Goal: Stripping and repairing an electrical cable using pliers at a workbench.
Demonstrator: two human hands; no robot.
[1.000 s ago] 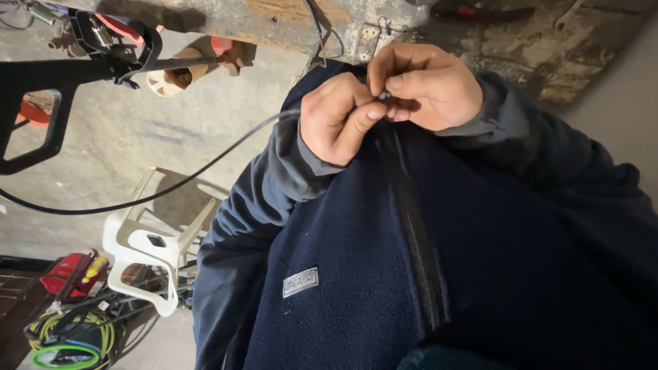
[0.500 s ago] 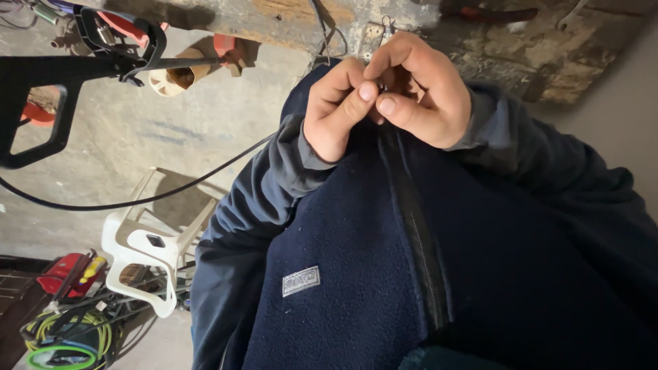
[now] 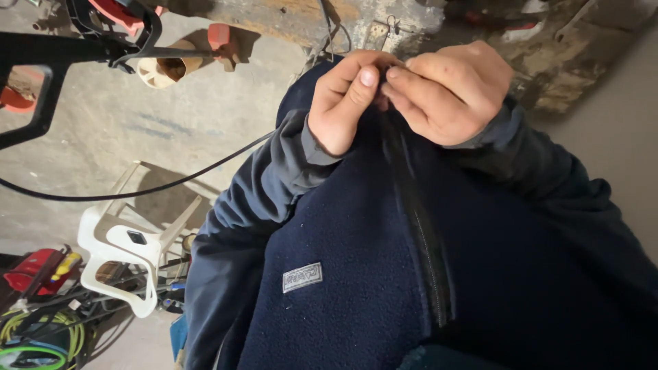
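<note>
Both hands meet at the top of my dark blue fleece jacket (image 3: 356, 274), over the upper end of its zipper (image 3: 418, 226). My left hand (image 3: 346, 103) has thumb and forefinger pressed together on something tiny, likely the slider; it is hidden, so I cannot tell for sure. My right hand (image 3: 456, 92) has its fingers curled and pinches the cloth just beside it. Fleece: soft, light, limp, so brace one side. Slider small, probably slippery; take it by its tab. Since half a second ago my hands sit a little further right, knuckles closer together.
</note>
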